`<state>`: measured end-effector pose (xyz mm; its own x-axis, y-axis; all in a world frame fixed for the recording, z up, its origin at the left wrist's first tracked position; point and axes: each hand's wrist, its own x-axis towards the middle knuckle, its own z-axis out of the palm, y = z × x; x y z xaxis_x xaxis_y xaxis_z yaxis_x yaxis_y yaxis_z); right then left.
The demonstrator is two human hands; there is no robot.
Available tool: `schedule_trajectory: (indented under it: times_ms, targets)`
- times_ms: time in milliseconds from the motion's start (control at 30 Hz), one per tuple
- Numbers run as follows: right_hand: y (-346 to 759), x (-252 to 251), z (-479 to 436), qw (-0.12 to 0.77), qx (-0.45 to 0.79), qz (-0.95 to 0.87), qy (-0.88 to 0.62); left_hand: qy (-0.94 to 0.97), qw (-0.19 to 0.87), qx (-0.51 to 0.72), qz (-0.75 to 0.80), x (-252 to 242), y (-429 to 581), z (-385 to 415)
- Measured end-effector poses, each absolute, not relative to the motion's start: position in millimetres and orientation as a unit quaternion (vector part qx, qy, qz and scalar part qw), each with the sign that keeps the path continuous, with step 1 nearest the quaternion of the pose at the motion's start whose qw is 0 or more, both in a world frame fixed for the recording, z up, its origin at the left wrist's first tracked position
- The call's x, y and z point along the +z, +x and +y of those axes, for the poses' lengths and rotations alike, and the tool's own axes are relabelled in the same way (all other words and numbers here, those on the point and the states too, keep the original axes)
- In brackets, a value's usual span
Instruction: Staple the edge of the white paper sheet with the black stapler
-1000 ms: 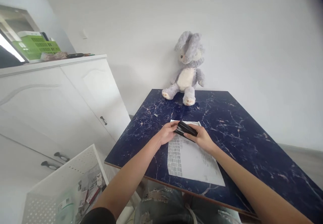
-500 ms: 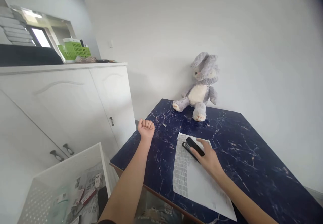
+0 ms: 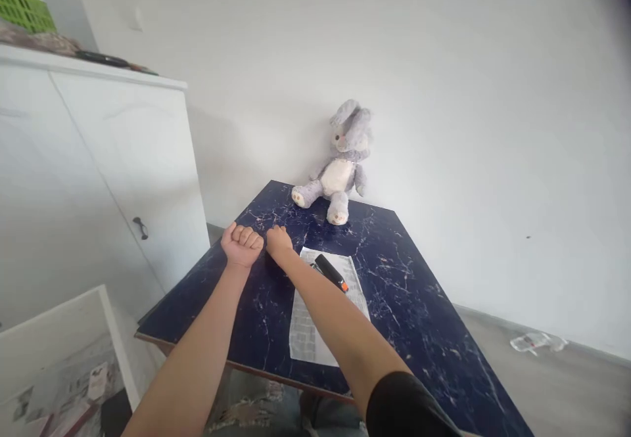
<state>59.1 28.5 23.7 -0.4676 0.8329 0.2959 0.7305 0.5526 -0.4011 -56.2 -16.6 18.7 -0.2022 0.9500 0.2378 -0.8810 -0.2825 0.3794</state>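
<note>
Your left hand (image 3: 241, 246) has its fingers (image 3: 250, 236) folded into a fist, contents hidden. Your right hand (image 3: 279, 243), just beside it, is curled with tips concealed; its grip cannot be told. The black stapler (image 3: 330, 271) lies on the printed sheet (image 3: 303, 335), rightward of both hands and slightly nearer you, your right being closer; its long axis slants from far left to near right.

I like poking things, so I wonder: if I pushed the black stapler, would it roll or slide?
The stapler probably wouldn't roll, since its body looks long with straight sides. It might slide and drag the paper along, because it lies on that sheet.
</note>
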Motion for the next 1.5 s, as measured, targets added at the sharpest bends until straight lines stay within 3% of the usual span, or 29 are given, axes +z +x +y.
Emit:
schedule_trajectory:
  times_ms: [200,367,533,667,933,1267,1500]
  targets:
    - [80.2,55.9,53.9,0.239,0.122,-0.791,-0.549,0.256,0.607,0.746,0.095,24.1,-49.2,-17.2]
    - [181.6,78.6,85.3,0.245,0.118,-0.764,-0.585,0.232,0.635,0.732,0.081,21.8,-43.1,-16.3]
    - [251.8,37.2,79.8,0.226,0.142,-0.756,-0.597,0.203,0.668,0.711,0.086,17.7,-39.0,-13.0]
    - [252.5,-0.4,78.7,0.265,0.156,-0.756,-0.578,0.200,0.663,0.712,0.113,15.8,-36.5,-11.7]
    - [256.9,-17.3,77.3,0.338,0.130,-0.781,-0.510,0.246,0.637,0.718,0.136,14.1,-34.9,-12.9]
    - [294.1,-53.4,57.0,0.253,0.037,-0.868,-0.426,0.260,0.640,0.701,0.177,6.3,-33.8,-12.3]
    - [342.0,-60.6,62.3,0.234,0.025,-0.847,-0.476,0.255,0.657,0.697,0.136,5.8,-33.6,-9.3]
